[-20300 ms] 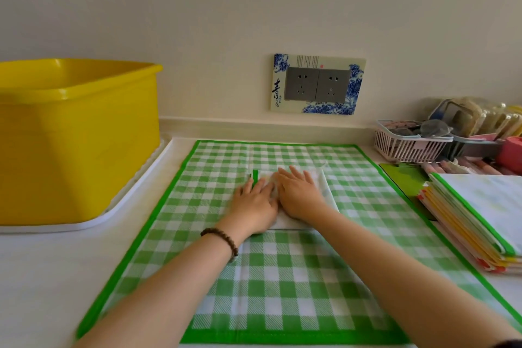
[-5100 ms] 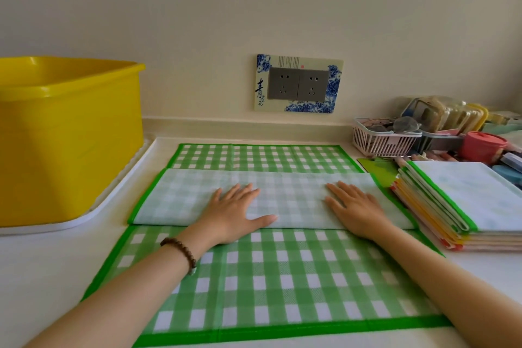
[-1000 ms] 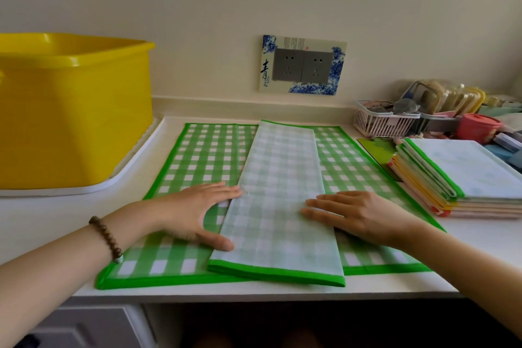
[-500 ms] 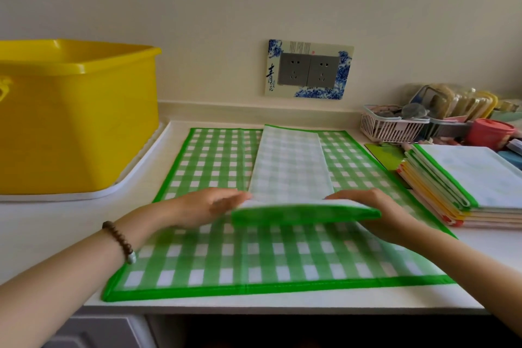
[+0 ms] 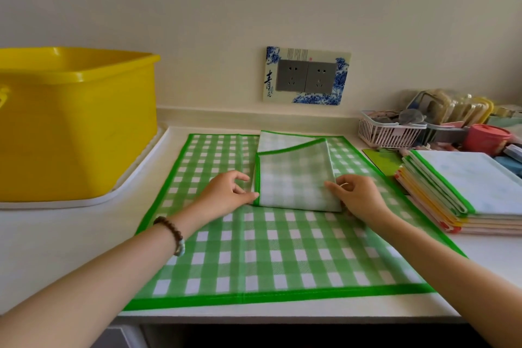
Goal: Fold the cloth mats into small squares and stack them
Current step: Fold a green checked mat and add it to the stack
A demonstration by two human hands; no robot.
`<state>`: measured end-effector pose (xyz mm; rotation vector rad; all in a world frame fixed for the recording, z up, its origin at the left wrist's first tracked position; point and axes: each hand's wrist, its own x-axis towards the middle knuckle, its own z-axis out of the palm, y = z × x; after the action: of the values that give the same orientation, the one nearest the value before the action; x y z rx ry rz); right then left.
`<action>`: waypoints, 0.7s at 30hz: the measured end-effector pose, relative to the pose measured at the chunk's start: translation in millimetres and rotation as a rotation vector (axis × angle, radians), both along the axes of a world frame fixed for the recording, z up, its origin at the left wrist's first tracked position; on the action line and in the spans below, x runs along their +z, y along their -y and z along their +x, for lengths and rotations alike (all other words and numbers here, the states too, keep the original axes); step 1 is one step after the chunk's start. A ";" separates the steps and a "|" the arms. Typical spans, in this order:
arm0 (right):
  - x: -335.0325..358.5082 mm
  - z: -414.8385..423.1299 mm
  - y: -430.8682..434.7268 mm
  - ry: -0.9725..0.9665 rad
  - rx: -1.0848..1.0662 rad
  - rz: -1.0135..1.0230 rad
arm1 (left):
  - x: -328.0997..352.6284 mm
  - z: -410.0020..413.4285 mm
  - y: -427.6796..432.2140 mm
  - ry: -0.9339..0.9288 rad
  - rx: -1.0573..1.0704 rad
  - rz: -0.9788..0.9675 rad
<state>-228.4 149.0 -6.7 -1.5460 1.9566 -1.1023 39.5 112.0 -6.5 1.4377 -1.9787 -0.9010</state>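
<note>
Folded mat (image 5: 293, 183) lies past the middle of the spread mat (image 5: 268, 257). Left hand (image 5: 226, 192) touches the fold's left edge with its thumb, fingers curled; whether it pinches, I cannot tell. Right hand (image 5: 358, 195) pinches the right edge. Farther back the top flap (image 5: 296, 150) sits skewed: square it to the edges before creasing.

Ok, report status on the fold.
Left hand at left edge of folded mat, right hand pinching right edge. Its far edge skewed. Nothing in the way.
</note>
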 end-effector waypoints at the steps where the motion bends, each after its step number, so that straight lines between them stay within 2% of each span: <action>1: -0.2 -1.0 2.3 -0.022 -0.016 0.001 | -0.7 -2.7 1.7 0.000 0.009 0.008; 6: 1.6 -5.8 11.3 -0.071 -0.066 0.029 | 1.9 -13.8 -2.5 0.052 0.002 0.002; 9: 2.7 -5.9 15.4 -0.059 -0.067 0.075 | 5.2 -16.0 -10.5 0.206 -0.006 -0.203; 11: 4.9 -5.8 17.4 -0.056 -0.065 0.109 | 7.2 -16.9 -15.5 0.246 -0.092 -0.300; 15: 5.4 -7.2 21.4 -0.068 -0.064 0.143 | 4.9 -20.9 -27.2 0.442 -0.377 -0.314; 19: 5.9 -6.4 21.4 -0.066 -0.069 0.166 | -0.8 -21.0 -33.8 0.515 -0.432 -0.252; 21: 5.7 -3.7 18.4 -0.079 -0.085 0.116 | -3.0 -20.6 -35.7 0.535 -0.434 -0.250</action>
<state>-232.1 130.7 -1.0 -1.4780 2.1176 -0.9549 18.9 147.7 -9.6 1.2065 -2.7609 -0.4221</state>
